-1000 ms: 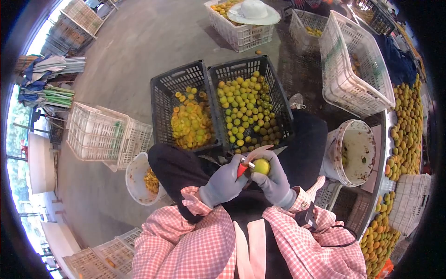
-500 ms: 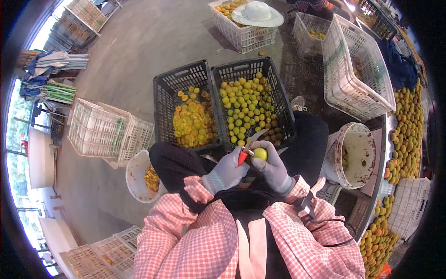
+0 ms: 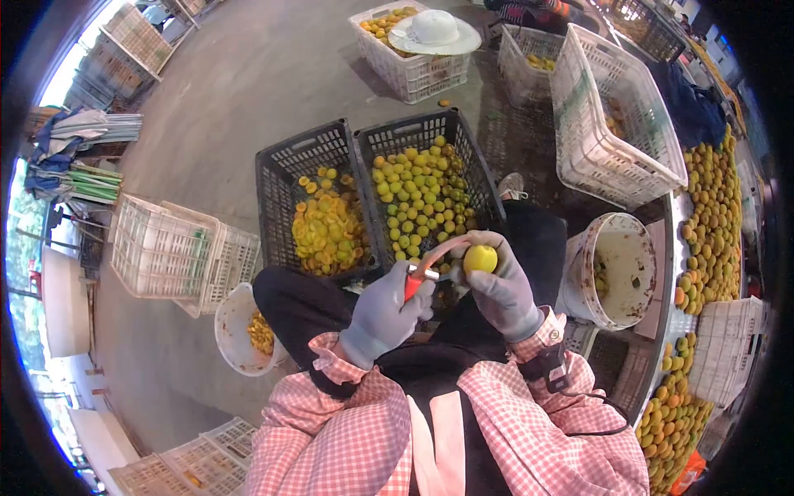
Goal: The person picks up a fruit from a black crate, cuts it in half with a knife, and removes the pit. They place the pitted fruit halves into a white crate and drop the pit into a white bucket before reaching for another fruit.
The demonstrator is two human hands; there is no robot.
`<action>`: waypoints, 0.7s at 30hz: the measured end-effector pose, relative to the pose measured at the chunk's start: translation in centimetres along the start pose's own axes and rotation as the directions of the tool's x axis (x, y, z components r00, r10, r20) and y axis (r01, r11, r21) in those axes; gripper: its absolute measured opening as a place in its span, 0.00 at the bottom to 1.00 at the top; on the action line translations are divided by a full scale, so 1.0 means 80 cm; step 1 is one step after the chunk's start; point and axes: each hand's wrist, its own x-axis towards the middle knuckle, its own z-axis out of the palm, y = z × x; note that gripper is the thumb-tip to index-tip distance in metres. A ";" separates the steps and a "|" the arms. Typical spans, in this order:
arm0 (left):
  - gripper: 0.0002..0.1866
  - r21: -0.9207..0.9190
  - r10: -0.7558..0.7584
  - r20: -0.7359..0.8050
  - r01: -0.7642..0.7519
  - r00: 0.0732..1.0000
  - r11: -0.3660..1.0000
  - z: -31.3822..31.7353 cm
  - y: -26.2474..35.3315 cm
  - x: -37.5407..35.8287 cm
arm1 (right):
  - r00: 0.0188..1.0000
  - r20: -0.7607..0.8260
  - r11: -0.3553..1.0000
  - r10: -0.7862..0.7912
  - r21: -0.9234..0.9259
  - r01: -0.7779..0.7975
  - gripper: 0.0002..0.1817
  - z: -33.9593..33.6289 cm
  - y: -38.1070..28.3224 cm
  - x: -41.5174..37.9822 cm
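Note:
Gloved in grey, my left hand (image 3: 385, 314) is closed on the red handle of a curved knife (image 3: 420, 275). The knife's blade points up and right, toward the fruit. My right hand (image 3: 503, 291) pinches a yellow-green fruit (image 3: 480, 259) between thumb and fingers, just right of the blade. Beyond my hands stand two black crates. The right black crate (image 3: 492, 186) holds whole green and yellow fruits. In the left black crate (image 3: 269, 198) lie flattened, cut yellow pieces.
A white bucket (image 3: 225, 329) with yellow bits is at my left knee, another stained bucket (image 3: 584, 277) at my right. White crates (image 3: 612, 165) stand ahead and left (image 3: 165, 248). Fruit (image 3: 711, 223) covers the right-hand surface. A person (image 3: 554, 10) is partly visible at the top.
My hands have moved slightly apart, and the right one has risen with the fruit. The blade now looks lower and differently angled. The whole view has shifted, with the crates farther left.

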 end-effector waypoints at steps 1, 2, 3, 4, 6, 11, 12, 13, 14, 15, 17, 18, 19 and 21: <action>0.16 0.165 0.059 -0.032 -0.053 0.998 0.985 0.004 0.002 -0.004 | 0.998 -0.026 0.991 -0.050 -0.126 0.047 0.34 0.003 0.001 -0.001; 0.16 0.326 0.123 -0.055 -0.099 0.991 0.940 0.007 0.003 -0.006 | 0.998 -0.027 0.991 -0.052 -0.127 0.048 0.34 0.007 0.001 0.000; 0.18 0.581 0.319 -0.023 -0.247 0.947 0.776 0.005 0.000 -0.005 | 0.995 -0.035 0.984 -0.089 -0.161 0.083 0.34 0.016 -0.001 0.001; 0.18 0.581 0.321 -0.022 -0.249 0.947 0.775 0.008 0.003 -0.007 | 0.991 -0.039 0.974 -0.128 -0.194 0.118 0.33 0.023 -0.003 0.001; 0.19 0.671 0.374 -0.005 -0.274 0.927 0.689 0.013 0.009 -0.014 | 0.994 -0.053 0.982 -0.098 -0.166 0.088 0.32 0.037 -0.009 -0.002; 0.20 0.771 0.445 0.004 -0.286 0.895 0.568 0.011 0.007 -0.020 | 0.994 0.041 0.947 -0.102 -0.301 0.109 0.26 0.035 -0.008 -0.008; 0.21 0.788 0.486 0.015 -0.309 0.874 0.532 0.010 0.006 -0.022 | 0.994 0.041 0.948 -0.101 -0.300 0.109 0.26 0.036 -0.007 -0.009; 0.21 0.789 0.486 0.014 -0.309 0.874 0.532 0.010 0.006 -0.024 | 0.995 0.031 0.966 -0.094 -0.239 0.098 0.26 0.038 -0.005 -0.010; 0.22 0.829 0.493 0.037 -0.302 0.869 0.470 0.010 0.007 -0.026 | 0.996 0.021 0.980 -0.086 -0.176 0.088 0.26 0.040 -0.003 -0.011; 0.24 0.865 0.498 0.059 -0.294 0.865 0.406 0.010 0.007 -0.028 | 0.996 0.022 0.980 -0.086 -0.176 0.088 0.26 0.043 -0.002 -0.012; 0.24 0.869 0.523 0.060 -0.302 0.850 0.391 0.010 0.001 -0.029 | 0.996 0.032 0.989 -0.083 -0.121 0.087 0.24 0.050 -0.001 -0.012; 0.25 0.873 0.547 0.061 -0.311 0.835 0.377 0.010 -0.001 -0.030 | 0.996 0.032 0.989 -0.083 -0.121 0.087 0.24 0.053 -0.001 -0.013; 0.25 0.873 0.547 0.059 -0.309 0.835 0.377 0.010 -0.001 -0.029 | 0.994 0.040 0.989 -0.099 -0.102 0.102 0.24 0.055 0.000 -0.014; 0.24 0.909 0.568 0.045 -0.269 0.822 0.317 0.011 -0.002 -0.031 | 0.993 0.051 0.990 -0.110 -0.080 0.114 0.23 0.059 0.007 -0.016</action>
